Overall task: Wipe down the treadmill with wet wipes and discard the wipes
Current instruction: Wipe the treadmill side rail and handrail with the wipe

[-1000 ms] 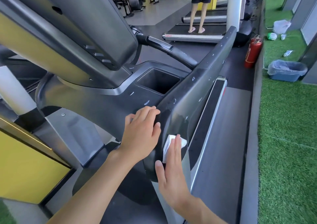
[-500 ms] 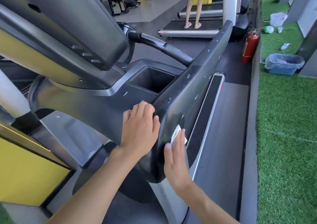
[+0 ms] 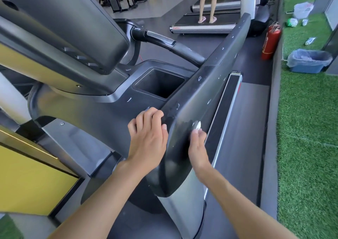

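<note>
Slid right hand (image 3: 198, 147) and wipe (image 3: 197, 125) farther up the outer face of the rail (image 3: 201, 92) than a second ago. Shows only a small white scrap of wipe past the fingertips now, where a broad folded patch showed before. Presses that wipe flat against the black rail with straight fingers held close together, palm to the surface.

Grips the rail's inner edge with left hand (image 3: 148, 140), just across from the right: thumb on the top face, fingers bent and bunched down the inner side, more curled than earlier.

Elsewhere on the treadmill (image 3: 102, 118) — square open pocket (image 3: 159, 83) just beyond the left hand, grey console (image 3: 64, 37) tilted above it, white flecks scattered along the rail. Belt (image 3: 247, 129) below and right of the rail. Green turf (image 3: 307, 129) farther right, with a blue bag-lined bin (image 3: 309, 61) on it, well apart from both hands. Red extinguisher (image 3: 270, 41) upright near the bin, at the turf's edge.
</note>
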The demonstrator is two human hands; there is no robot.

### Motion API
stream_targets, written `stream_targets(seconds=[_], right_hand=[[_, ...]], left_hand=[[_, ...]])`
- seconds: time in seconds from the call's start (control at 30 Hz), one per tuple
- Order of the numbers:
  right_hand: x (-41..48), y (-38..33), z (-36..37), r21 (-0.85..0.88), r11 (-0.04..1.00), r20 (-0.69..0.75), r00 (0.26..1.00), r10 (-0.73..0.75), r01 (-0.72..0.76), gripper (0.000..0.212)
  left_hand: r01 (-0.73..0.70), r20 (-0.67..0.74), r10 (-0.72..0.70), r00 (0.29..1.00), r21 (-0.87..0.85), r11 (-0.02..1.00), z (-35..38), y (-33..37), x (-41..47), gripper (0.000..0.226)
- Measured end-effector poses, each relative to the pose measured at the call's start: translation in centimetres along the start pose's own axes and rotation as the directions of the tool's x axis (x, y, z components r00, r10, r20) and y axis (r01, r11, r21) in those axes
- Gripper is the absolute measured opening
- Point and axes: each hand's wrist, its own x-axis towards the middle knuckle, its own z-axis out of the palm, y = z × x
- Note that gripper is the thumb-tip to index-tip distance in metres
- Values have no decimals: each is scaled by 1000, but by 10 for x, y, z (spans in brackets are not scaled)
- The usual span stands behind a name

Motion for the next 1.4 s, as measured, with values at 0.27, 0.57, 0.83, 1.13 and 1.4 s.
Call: stream_targets(seconds=[0.27,0.57,0.83,1.13,1.4], right_hand=[[-34,31,-16,-90,995,116,993,-20,31,51],[-15,12,-8,81,997,99,995,-18,10,31],[-52,36,22,-309,800,148,857,-493,514,64],[-40,33,24,-545,462,276,670,-689,700,63],[-76,64,18,-393,593,339,710,-617,703,68]], left_hand=[[3,-7,-3,1000,-4,1000,2,0,1,32],[18,9,-18,1000,-16,1000,1,2,0,30],[24,64,-19,998,-90,996,-7,-4,0,32],[46,111,-18,994,-257,965,-19,-19,6,46],[58,102,-30,994,-283,958,-20,-16,4,35]])
